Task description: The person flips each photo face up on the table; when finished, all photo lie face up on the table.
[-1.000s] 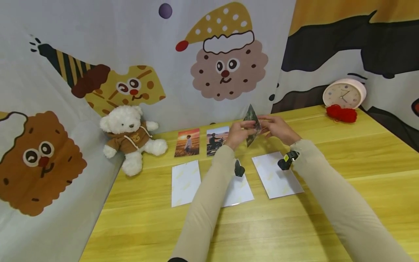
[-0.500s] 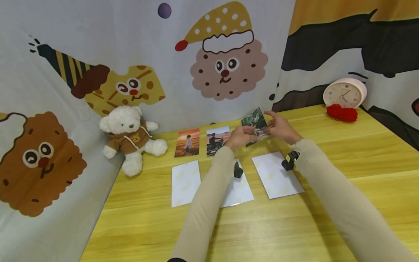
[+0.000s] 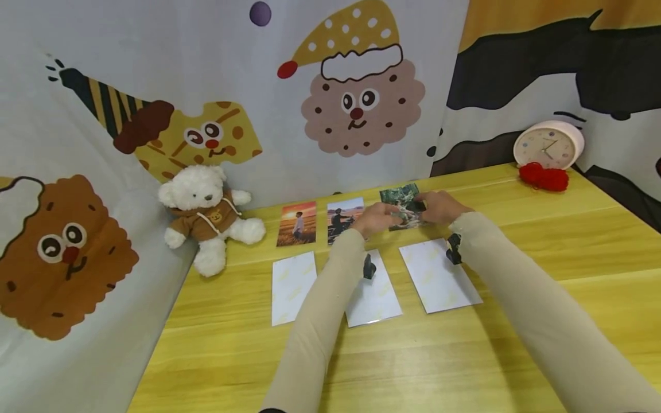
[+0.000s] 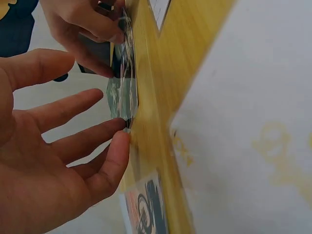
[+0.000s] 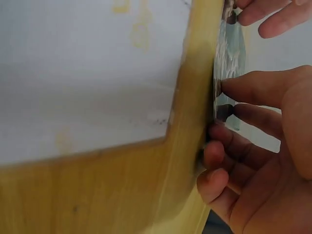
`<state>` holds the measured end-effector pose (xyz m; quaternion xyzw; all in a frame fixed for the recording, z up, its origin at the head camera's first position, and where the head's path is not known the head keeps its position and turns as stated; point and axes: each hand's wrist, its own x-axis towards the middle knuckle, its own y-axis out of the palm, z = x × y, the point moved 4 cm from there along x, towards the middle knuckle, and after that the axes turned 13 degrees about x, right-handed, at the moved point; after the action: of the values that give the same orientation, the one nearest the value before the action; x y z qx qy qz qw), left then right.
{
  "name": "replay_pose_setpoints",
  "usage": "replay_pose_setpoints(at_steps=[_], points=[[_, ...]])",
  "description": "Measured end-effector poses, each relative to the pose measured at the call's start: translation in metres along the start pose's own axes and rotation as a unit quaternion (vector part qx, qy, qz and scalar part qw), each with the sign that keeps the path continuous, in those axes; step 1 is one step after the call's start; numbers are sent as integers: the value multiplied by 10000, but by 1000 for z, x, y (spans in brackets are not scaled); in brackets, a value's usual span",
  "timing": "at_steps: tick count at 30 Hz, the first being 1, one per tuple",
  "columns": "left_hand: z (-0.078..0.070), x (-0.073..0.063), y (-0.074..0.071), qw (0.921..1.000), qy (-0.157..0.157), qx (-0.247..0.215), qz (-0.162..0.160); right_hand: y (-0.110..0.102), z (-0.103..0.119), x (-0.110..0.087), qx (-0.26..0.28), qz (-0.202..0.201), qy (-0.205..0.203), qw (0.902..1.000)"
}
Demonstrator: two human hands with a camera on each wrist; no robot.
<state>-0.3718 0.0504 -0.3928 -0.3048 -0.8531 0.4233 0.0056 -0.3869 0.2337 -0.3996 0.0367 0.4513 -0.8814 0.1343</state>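
Observation:
A glossy green photo print (image 3: 396, 197) lies at or close to the tabletop, at the right end of a row of three photos. Its left side meets the fingertips of my left hand (image 3: 377, 219), whose fingers are spread and loosely bent in the left wrist view. My right hand (image 3: 441, 206) has the photo's right edge, its thumb (image 5: 243, 85) on the picture face and its outer fingers curled by the edge. Left of it lie the motorcycle photo (image 3: 338, 218) and the sunset-field photo (image 3: 298, 225). The lower part of the green photo is partly covered by my hands.
Three white sheets, the left (image 3: 292, 287), the middle (image 3: 379, 292) and the right (image 3: 439, 278), lie nearer me on the yellow wooden table (image 3: 413, 361). A white teddy bear (image 3: 214, 215) sits left. A round clock (image 3: 547, 143) and red yarn (image 3: 543, 176) stand back right.
The green photo was upright between both hands, then tilted back, and now lies low beside the motorcycle photo. Both hands came down with it; the left hand's fingers have loosened.

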Motion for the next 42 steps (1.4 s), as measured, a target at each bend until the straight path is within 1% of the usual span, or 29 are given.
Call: replay_pose_setpoints(at_steps=[2,4,6,7,8,9,11,12,14,16,19,21,22,24,27,29,31,33,36,38,39,42], points=[[1,-3,-1,9999,-39,100,131,4,1,-1,-128,168,70,9998],[3,-11,-7,9993,-86,233,271,8,1,-1,-183,273,129,9994],[5,-26,-20,9989,-34,271,377,10,0,0,-191,310,154,9992],[6,-34,-29,9989,9,301,362,11,-1,1,-162,257,126,9995],[8,-45,-39,9989,103,319,316,11,-2,1,-143,196,106,9996],[12,-55,-49,9991,132,343,227,11,-4,2,-118,130,67,9998],[21,-78,-68,9990,281,330,56,10,-9,4,-92,-5,-16,10000],[29,-90,-76,9990,316,321,-66,9,-12,5,-70,-36,-50,10000],[49,-117,-88,9989,362,223,-210,10,-13,7,-90,-44,-101,9999],[72,-146,-95,9989,317,112,-314,9,-9,6,-78,-121,-177,9997],[108,-188,-99,9985,109,-214,-487,4,9,-1,156,-398,-368,9984],[130,-211,-97,9972,-107,-444,-597,2,27,-6,408,-573,-623,9956],[140,-220,-95,9957,-217,-652,-625,2,37,-8,487,-582,-776,9941],[154,-237,-89,9923,-423,-939,-685,9,58,-13,691,-425,-1031,9914],[165,-259,-78,9863,-701,-1271,-780,30,90,-21,1005,151,-1345,9857],[165,-266,-69,9840,-795,-1366,-817,44,106,-30,1316,582,-1411,9795],[163,-273,-61,9820,-874,-1448,-842,61,123,-39,1678,1038,-1450,9696],[163,-278,-55,9796,-980,-1512,-886,79,139,-45,2070,1466,-1452,9563],[165,-280,-51,9751,-1123,-1629,-999,103,162,-52,2668,1941,-1382,9338],[166,-278,-50,9715,-1203,-1723,-1094,118,175,-56,3034,2161,-1207,9201],[166,-276,-50,9702,-1229,-1758,-1125,125,179,-58,3200,2242,-1058,9144],[164,-271,-48,9677,-1254,-1867,-1138,142,185,-62,3593,2268,-503,9038]])
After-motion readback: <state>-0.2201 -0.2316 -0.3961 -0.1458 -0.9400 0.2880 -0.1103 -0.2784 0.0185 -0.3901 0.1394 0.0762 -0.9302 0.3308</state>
